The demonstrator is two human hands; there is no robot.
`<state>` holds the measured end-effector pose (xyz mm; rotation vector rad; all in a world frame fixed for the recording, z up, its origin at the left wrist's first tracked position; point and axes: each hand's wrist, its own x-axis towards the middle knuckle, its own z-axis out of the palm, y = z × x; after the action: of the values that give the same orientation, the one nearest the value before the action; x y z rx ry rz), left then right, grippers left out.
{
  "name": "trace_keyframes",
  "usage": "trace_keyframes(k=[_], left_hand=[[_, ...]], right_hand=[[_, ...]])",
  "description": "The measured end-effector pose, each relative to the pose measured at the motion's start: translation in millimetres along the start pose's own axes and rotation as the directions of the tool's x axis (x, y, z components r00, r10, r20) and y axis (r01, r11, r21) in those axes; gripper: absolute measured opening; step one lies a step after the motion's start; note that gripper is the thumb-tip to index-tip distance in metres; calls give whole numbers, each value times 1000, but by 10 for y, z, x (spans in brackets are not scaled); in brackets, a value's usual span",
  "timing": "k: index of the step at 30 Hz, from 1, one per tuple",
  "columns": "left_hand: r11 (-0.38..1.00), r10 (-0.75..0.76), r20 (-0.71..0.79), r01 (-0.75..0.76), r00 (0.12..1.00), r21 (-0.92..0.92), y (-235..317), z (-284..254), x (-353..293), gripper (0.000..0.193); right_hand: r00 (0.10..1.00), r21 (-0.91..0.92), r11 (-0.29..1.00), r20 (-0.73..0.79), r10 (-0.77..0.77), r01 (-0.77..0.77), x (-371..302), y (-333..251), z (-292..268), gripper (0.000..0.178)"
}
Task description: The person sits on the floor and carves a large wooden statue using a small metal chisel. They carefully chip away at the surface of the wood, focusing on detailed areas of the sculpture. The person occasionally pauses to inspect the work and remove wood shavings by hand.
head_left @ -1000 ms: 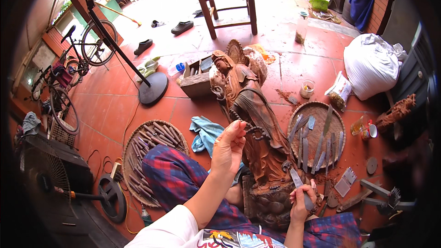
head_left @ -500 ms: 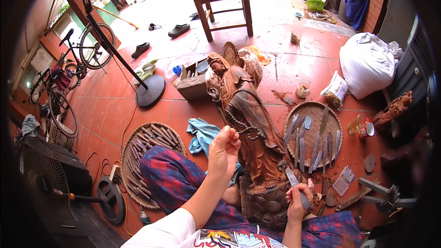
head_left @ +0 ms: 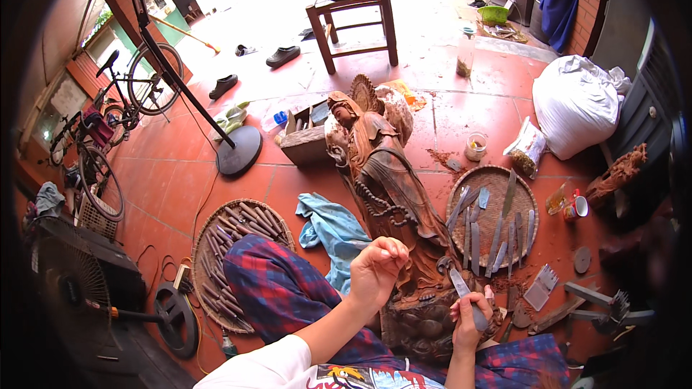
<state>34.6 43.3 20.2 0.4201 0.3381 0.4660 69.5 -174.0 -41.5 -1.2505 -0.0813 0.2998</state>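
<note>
On red tiles (head_left: 166, 187), baskets (head_left: 489, 222) flank a statue (head_left: 396, 180).

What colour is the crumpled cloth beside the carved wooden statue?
The crumpled cloth is light blue, in the head view.

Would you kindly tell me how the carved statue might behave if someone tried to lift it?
The carved statue is probably stiff and fairly heavy, as it looks bulky and woody. Its fan-shaped crest looks thin and could chip if gripped. The carved beads along its front might snag.
</note>
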Motion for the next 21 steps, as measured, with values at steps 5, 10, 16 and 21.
trace_keyframes(k=[5, 10, 16, 21], left_hand=[[998, 35, 381, -14, 924, -57, 49, 193, 34, 22], [998, 32, 508, -53, 861, 27, 199, 971, -157, 36], [991, -94, 696, 2, 711, 132, 363, 1310, -407, 15], [990, -90, 777, -29, 623, 137, 261, 1095, -471, 8]], right_hand=[[1000, -10, 1000, -9, -9, 9, -6, 14, 12, 15], [1000, 15, 1000, -2, -13, 13, 0, 41, -16, 15], [985, -172, 973, -58, -163, 151, -30, -37, 105, 17], [997, -72, 996, -45, -58, 55, -21, -72, 94, 18]])
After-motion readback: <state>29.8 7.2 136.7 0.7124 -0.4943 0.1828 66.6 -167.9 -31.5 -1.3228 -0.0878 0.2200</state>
